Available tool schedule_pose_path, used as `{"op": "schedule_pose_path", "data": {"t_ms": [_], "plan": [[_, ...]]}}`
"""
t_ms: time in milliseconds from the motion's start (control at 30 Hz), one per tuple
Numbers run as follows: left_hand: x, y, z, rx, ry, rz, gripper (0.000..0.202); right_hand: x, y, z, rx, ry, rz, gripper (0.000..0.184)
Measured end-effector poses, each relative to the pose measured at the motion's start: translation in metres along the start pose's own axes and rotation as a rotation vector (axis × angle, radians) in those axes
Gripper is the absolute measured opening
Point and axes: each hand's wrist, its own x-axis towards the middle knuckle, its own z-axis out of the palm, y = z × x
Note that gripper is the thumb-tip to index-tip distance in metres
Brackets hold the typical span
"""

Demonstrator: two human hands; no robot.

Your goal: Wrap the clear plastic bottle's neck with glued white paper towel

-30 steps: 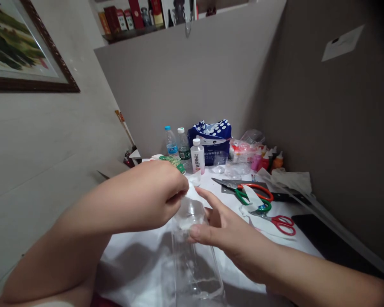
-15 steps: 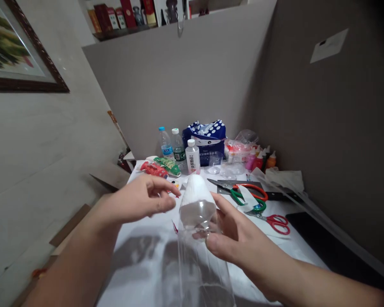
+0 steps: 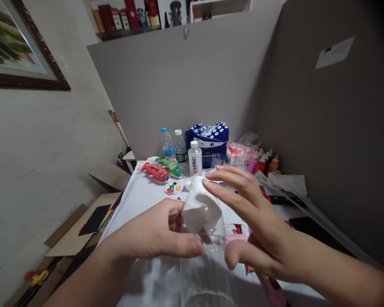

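Observation:
A large clear plastic bottle point(image 3: 208, 273) points away from me, its far end wrapped in a white tissue-like sheet point(image 3: 196, 187). My left hand point(image 3: 163, 232) grips the bottle from the left, thumb across the near side and fingers behind it. On the right, my right hand point(image 3: 256, 217) is spread, index fingertip at the white sheet and thumb close to the bottle's side. Whether that thumb touches the plastic, I cannot tell. Beyond the bottle lies a small paint palette point(image 3: 173, 187) with several colours.
At the back stand several drink bottles point(image 3: 194, 158), a blue package point(image 3: 211, 149) and paint bottles point(image 3: 273, 164). Red and green fish-shaped crafts point(image 3: 156, 171) lie at back left. A black-handled knife point(image 3: 280, 199) is partly hidden behind my right hand. Grey panels point(image 3: 179, 81) enclose the table.
My left hand has moved right and taken hold of the bottle. My right hand has let go, its fingers rising to the white sheet. The view has shifted slightly.

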Motion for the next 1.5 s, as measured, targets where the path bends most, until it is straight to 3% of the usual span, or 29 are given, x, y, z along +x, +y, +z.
{"op": "schedule_pose_path", "data": {"t_ms": [100,267,467,600,733,900,1100,1200,1333,1367,1433,1500], "plan": [[-0.004,-0.001,0.002,0.049,0.035,-0.021,0.047,0.008,0.005,-0.004,-0.002,-0.112,-0.044,0.070],[-0.004,-0.005,0.002,0.104,0.058,-0.029,0.051,0.009,0.016,-0.003,-0.073,-0.073,-0.159,0.061],[-0.002,-0.006,0.003,0.093,0.063,-0.052,0.041,0.009,0.022,-0.004,-0.222,-0.033,-0.225,0.058],[0.000,-0.005,0.003,0.053,0.071,-0.044,0.037,0.012,0.021,-0.008,-0.320,-0.050,-0.232,0.067],[0.000,-0.004,0.003,0.043,0.065,0.002,0.039,0.013,0.016,-0.012,-0.252,-0.067,-0.194,0.086],[0.000,-0.005,0.003,0.094,0.080,-0.014,0.047,0.009,0.013,-0.010,-0.250,-0.130,-0.206,0.080],[0.003,-0.011,0.001,0.089,0.065,-0.033,0.033,0.008,0.013,-0.008,-0.356,-0.101,-0.256,0.081],[0.001,-0.008,0.002,0.120,0.082,-0.035,0.032,0.008,0.005,-0.013,-0.167,-0.039,-0.175,0.078],[-0.002,-0.004,0.004,0.152,0.110,-0.043,0.034,0.001,-0.008,-0.016,0.238,0.329,0.080,0.020],[-0.003,-0.004,0.004,0.163,0.111,-0.043,0.034,-0.002,-0.009,-0.014,0.281,0.372,0.100,0.018],[-0.003,-0.004,0.003,0.196,0.121,-0.034,0.034,-0.009,-0.007,-0.009,0.318,0.325,0.081,0.018],[-0.004,-0.005,0.002,0.203,0.138,-0.031,0.035,-0.014,-0.003,-0.002,0.308,0.171,0.043,0.023]]}}
